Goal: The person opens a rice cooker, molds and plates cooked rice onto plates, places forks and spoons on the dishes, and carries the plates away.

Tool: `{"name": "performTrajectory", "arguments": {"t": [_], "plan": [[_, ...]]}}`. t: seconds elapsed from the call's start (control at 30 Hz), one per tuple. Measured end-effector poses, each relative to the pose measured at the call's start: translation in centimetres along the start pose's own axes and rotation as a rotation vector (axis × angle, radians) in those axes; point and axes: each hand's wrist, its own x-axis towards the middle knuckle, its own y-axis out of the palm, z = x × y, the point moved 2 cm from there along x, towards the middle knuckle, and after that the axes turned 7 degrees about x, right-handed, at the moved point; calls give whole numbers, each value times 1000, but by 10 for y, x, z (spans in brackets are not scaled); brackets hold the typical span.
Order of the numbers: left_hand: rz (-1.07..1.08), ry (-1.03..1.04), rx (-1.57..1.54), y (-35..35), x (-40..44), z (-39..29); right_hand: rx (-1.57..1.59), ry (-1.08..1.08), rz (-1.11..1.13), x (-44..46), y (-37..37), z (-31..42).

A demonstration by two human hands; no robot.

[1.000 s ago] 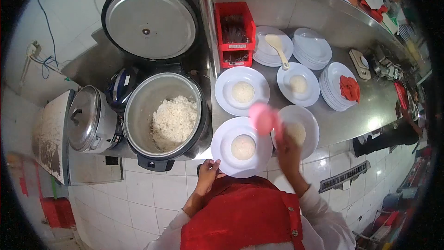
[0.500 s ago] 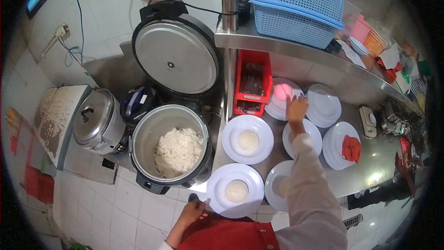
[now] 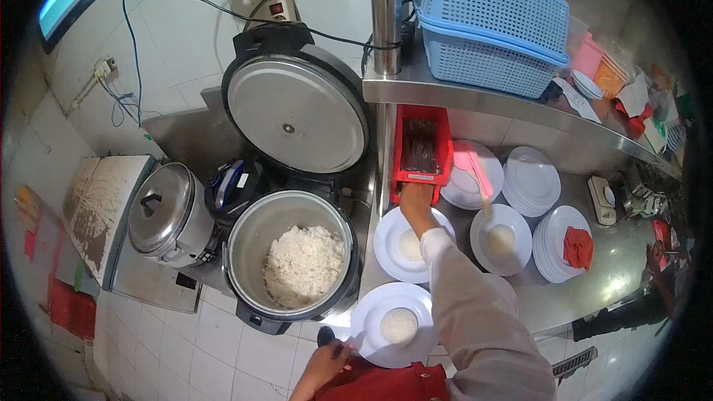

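Observation:
My right hand (image 3: 416, 197) reaches into the lower of two stacked red bins (image 3: 423, 167), where its fingers are hidden. Below my right forearm is a white plate (image 3: 386, 234) with a round mound of rice (image 3: 410, 246). My left hand (image 3: 325, 365) is loosely curled with its fingers apart and nothing visible in it, close to the left rim of the front plate (image 3: 364, 315), which also bears a rice mound (image 3: 399, 326). A pink utensil (image 3: 472, 166) lies on a stack of plates (image 3: 453, 194). Another plate (image 3: 481, 256) holds rice.
A large open cooker (image 3: 249, 226) of loose rice (image 3: 304, 261) stands to the left, its lid (image 3: 297, 108) raised. More plates (image 3: 546, 245) are stacked at right, under a red cloth (image 3: 577, 247). Blue baskets (image 3: 494, 63) sit on the shelf (image 3: 483, 96) above.
My right hand has left the pink utensil and moved left into the lower red bin. The utensil now rests on the plate stack. My left hand stays by the front plate. The view has shifted slightly.

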Motion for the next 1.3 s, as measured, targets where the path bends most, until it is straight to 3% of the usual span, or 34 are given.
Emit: {"name": "performTrajectory", "arguments": {"t": [0.07, 0.1, 0.2, 0.33, 0.5, 0.6, 0.73, 0.8, 0.83, 0.87, 0.93, 1.07, 1.13, 1.27, 1.3], "plan": [[-13, -5, 56, 2, 1, 11, -86, -143, -420, 4, -1, 8], [-13, 6, 60, -1, -8, 2, -83, -143, -422, 8, 1, 12], [0, -18, 38, -2, -14, 0, 470, 282, -416, 14, 8, 13], [-36, 63, 86, -4, -13, 10, 288, 218, -587, 12, 5, 20], [20, 6, 37, -11, -13, 15, 1, 337, -311, 10, 47, -33], [-12, 79, 82, -17, -19, 8, 48, 482, -173, -9, 2, 4], [29, 92, 38, -16, -13, 16, 101, 423, -345, -5, 10, -14], [62, 78, -1, -18, -15, 11, 824, 568, -239, 1, 14, -25], [79, 66, 4, -21, -17, 4, 1192, 515, -399, 0, 13, -20], [96, 55, 8, -22, -17, -1, 1190, 514, -405, 0, 6, -24], [122, 63, -15, -22, -14, -2, 1223, 944, -5, -6, 5, -37], [158, 156, -119, -23, -12, -8, 1334, 970, -12, -28, -9, -34], [175, 162, -123, -30, -11, -24, 1327, 733, -34, -49, -28, -28], [219, 278, -269, -32, 16, -54, 1222, 734, 79, -105, -68, -19], [201, 287, -317, -34, 19, -75, 1217, 601, 112, -122, -78, -13]]}}
